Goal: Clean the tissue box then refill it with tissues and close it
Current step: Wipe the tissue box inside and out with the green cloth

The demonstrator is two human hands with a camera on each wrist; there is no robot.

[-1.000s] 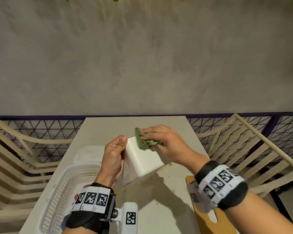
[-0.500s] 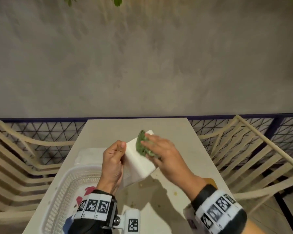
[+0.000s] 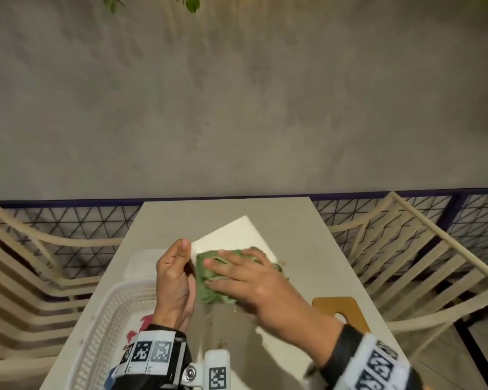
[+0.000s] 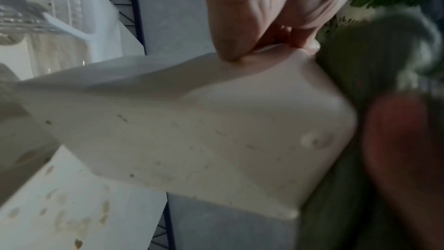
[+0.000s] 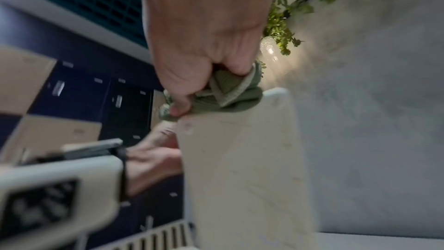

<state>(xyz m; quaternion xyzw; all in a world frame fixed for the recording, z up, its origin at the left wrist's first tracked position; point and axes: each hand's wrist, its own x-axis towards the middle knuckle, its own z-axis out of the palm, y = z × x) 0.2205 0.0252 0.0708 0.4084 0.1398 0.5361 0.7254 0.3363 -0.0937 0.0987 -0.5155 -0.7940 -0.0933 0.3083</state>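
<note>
Currently: white box (image 3: 237, 235), tilted above the table (image 3: 307, 235), gripped at its near edge by the left hand (image 3: 174, 280), thumb and fingers clamped on it; green cloth (image 3: 209, 280) bunched under the right hand (image 3: 251, 280), fingers closed on it, pressed against the box; white basket (image 3: 102, 319) at left.

wall (image 3: 237, 108): grey plaster | chairs (image 3: 423, 266): cream slatted (flanking table (image 3: 302, 220)) | railing (image 3: 76, 220): dark lattice
</note>
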